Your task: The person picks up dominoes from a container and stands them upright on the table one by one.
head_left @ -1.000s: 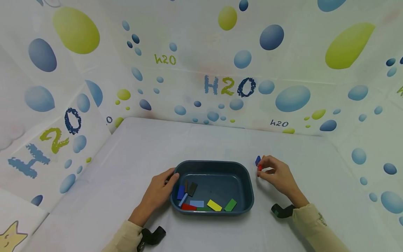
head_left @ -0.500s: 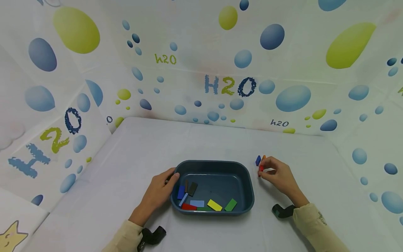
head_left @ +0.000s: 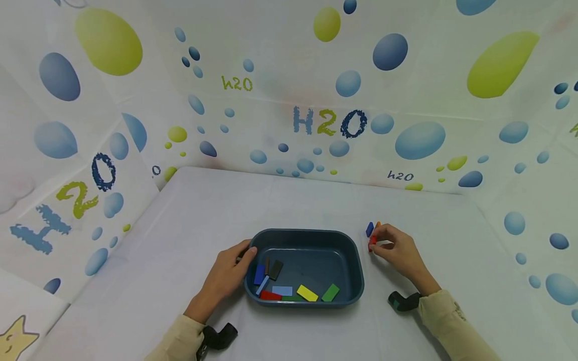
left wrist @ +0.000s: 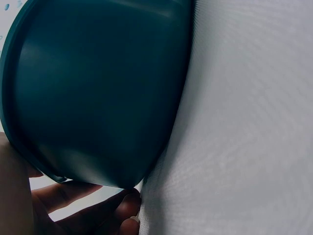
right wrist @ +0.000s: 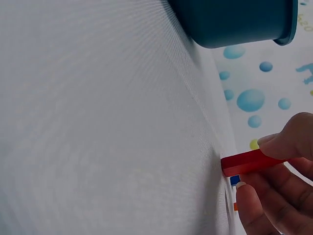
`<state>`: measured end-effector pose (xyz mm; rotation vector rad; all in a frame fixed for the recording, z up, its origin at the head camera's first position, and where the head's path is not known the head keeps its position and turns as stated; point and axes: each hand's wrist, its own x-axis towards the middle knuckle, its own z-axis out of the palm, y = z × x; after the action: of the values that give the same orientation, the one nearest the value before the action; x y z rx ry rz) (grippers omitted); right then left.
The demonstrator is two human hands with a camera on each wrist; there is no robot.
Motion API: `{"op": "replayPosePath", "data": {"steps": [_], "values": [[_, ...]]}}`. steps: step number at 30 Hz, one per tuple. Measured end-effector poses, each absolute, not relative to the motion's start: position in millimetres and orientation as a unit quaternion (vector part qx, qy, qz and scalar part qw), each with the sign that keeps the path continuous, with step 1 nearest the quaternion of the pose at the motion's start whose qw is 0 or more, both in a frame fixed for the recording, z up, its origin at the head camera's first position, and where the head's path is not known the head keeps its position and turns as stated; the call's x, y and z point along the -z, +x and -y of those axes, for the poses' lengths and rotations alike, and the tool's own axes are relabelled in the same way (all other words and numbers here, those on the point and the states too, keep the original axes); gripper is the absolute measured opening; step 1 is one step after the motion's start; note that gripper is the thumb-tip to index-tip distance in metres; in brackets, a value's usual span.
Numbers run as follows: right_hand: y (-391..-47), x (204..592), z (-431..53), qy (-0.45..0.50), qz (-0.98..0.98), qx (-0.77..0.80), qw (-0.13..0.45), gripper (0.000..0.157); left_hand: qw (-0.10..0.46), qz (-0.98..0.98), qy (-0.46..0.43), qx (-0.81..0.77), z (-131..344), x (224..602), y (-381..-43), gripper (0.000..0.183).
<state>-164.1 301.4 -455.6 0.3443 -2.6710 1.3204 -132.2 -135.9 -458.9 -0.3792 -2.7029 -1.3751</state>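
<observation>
My left hand grips the left end of a dark blue plastic tub, thumb over the rim and fingers along the outer wall. In the left wrist view, the fingers lie by the tub's outside. To the right of the tub, my right hand pinches a red domino-like block between thumb and fingers. Its lower end is right at the white cloth. Just behind it stand a blue block and an orange block, the orange one partly hidden by the hand.
Inside the tub lie several flat blocks, among them a yellow block, a green block, a red block and a dark block. White cloth covers the table, and a printed sheet rises behind it.
The red block in my right fingers shifts slightly, right and then back left, staying close to the cloth. Left hand and tub keep their place.
</observation>
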Motion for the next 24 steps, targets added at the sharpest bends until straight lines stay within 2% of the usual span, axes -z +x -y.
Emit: {"op": "replayPosePath", "data": {"steps": [15,24], "values": [[-161.8,448.6,-299.6,0.111,0.894,-0.426,0.077,0.029,0.05,0.882,-0.132,0.45,136.5,459.3,-132.9,0.036],[-158.9,442.3,-297.7,0.098,0.901,-0.408,0.106,0.021,0.045,0.884,-0.126,0.448,136.1,458.8,-132.2,0.037]]}}
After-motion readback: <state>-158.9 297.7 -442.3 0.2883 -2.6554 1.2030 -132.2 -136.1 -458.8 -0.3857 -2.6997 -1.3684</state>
